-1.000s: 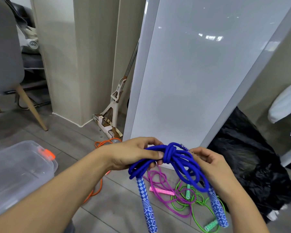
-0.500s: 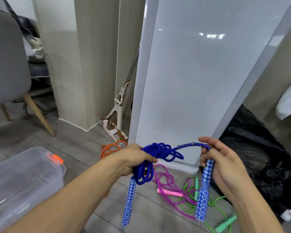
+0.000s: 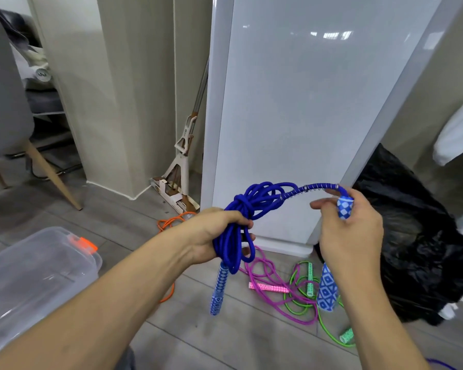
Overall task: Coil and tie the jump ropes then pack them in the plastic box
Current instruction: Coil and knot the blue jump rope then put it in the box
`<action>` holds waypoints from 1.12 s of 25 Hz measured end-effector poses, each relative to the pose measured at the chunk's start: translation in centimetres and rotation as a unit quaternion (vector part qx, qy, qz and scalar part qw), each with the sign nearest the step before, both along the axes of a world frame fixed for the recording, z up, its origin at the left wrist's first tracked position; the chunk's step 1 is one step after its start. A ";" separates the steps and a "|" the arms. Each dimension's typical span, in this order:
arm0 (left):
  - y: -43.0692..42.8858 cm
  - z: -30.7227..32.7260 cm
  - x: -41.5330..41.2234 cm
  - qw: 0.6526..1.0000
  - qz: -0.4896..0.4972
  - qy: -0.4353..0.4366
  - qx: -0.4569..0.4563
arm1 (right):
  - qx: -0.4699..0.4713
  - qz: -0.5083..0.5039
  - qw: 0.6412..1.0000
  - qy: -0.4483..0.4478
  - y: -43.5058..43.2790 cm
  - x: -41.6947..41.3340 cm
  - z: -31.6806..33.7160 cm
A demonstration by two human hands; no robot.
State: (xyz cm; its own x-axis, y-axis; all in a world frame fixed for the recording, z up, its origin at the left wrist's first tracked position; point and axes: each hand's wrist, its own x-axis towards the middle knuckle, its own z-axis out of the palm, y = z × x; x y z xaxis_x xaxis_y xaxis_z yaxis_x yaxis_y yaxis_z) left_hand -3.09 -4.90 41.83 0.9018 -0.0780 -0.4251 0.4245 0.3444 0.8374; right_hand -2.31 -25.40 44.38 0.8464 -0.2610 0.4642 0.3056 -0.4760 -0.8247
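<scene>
Gripping the coiled blue jump rope (image 3: pixel 229 247), the left hand (image 3: pixel 211 233) anchors it while the right hand (image 3: pixel 350 233), clasping one handle (image 3: pixel 344 208), has drawn outward, likely tightening the knot (image 3: pixel 242 205).

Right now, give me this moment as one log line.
left hand: grips blue rope coil | right hand: holds handle | pink rope, green rope, orange rope: on floor | box: on floor

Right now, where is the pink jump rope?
In the head view the pink jump rope lies loose on the floor right of centre, in front of the white panel, tangled with the green jump rope on its right.
</scene>
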 end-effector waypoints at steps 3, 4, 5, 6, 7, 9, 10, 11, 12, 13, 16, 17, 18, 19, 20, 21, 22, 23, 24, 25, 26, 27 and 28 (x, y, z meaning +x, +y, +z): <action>-0.4 0.1 -0.2 1.000 0.007 -0.019 -0.001 | 0.020 0.004 1.000 0.002 -0.1 -0.4 0.3; -0.5 0.2 -0.4 1.000 0.006 -0.023 -0.011 | 0.011 0.004 1.000 0.008 -0.3 -0.5 0.5; -0.6 0.2 -0.5 0.999 0.001 -0.027 -0.029 | -0.024 -0.004 1.000 0.016 -0.4 -0.6 0.7; -0.6 0.2 -0.6 0.998 -0.005 -0.032 -0.049 | -0.073 -0.016 0.997 0.024 -0.5 -0.9 0.9; -0.5 0.3 -0.6 0.997 -0.012 -0.039 -0.069 | -0.115 -0.026 0.992 0.034 -0.6 -1.1 1.1; -0.1 0.6 -0.8 0.992 -0.025 -0.062 -0.110 | -0.115 -0.028 0.992 0.034 -0.7 -1.3 1.2; 0.0 0.7 -0.9 0.988 -0.027 -0.075 -0.133 | -0.065 -0.019 0.997 0.028 -0.6 -1.3 1.1; 0.1 0.8 -0.9 0.985 -0.027 -0.088 -0.143 | 0.006 -0.011 1.000 0.023 -0.6 -1.1 1.0; -0.1 0.9 -1.0 0.985 -0.027 -0.101 -0.138 | 0.076 -0.007 0.997 0.026 -0.6 -0.9 0.8; -0.2 0.9 -0.9 0.986 -0.028 -0.114 -0.122 | 0.132 -0.005 0.991 0.037 -0.7 -0.7 0.4; -0.4 0.6 -0.8 0.985 -0.035 -0.155 -0.062 | 0.202 -0.017 0.978 0.055 -0.7 -0.2 -0.4; -0.4 0.5 -0.7 0.985 -0.040 -0.164 -0.044 | 0.195 -0.027 0.979 0.045 -0.8 -0.1 -0.6; -0.5 0.5 -0.7 0.984 -0.046 -0.169 -0.025 | 0.185 -0.035 0.982 0.030 -0.7 -0.1 -0.5; -0.5 0.5 -0.7 0.984 -0.051 -0.170 -0.005 | 0.182 -0.038 0.982 0.017 -0.8 0.0 -0.3; -0.6 0.6 -0.7 0.985 -0.053 -0.165 0.009 | 0.190 -0.033 0.981 0.012 -0.7 0.0 -0.2; -0.7 0.5 -0.8 0.986 -0.054 -0.157 0.015 | 0.201 -0.024 0.979 0.014 -0.6 -0.1 -0.1; -0.8 0.4 -0.7 0.987 -0.055 -0.150 0.017 | 0.215 -0.011 0.976 0.022 -0.5 -0.2 -0.1; -0.7 0.4 -0.7 0.988 -0.053 -0.146 0.014 | 0.234 0.005 0.971 0.037 -0.4 -0.3 -0.2; -0.7 0.3 -0.7 0.989 -0.046 -0.142 0.007 | 0.262 0.024 0.963 0.058 -0.1 -0.3 -0.2; -0.7 0.3 -0.6 0.990 -0.034 -0.139 -0.007 | 0.295 0.043 0.951 0.084 0.1 -0.4 -0.3; -0.7 0.3 -0.5 0.990 -0.019 -0.138 -0.026 | 0.325 0.055 0.938 0.107 0.3 -0.4 -0.4; -0.7 0.4 -0.5 0.989 -0.005 -0.139 -0.044 | 0.349 0.061 0.926 0.126 0.5 -0.4 -0.4; -0.7 0.5 -0.4 0.988 0.008 -0.143 -0.055 | 0.368 0.066 0.917 0.139 0.8 -0.4 -0.3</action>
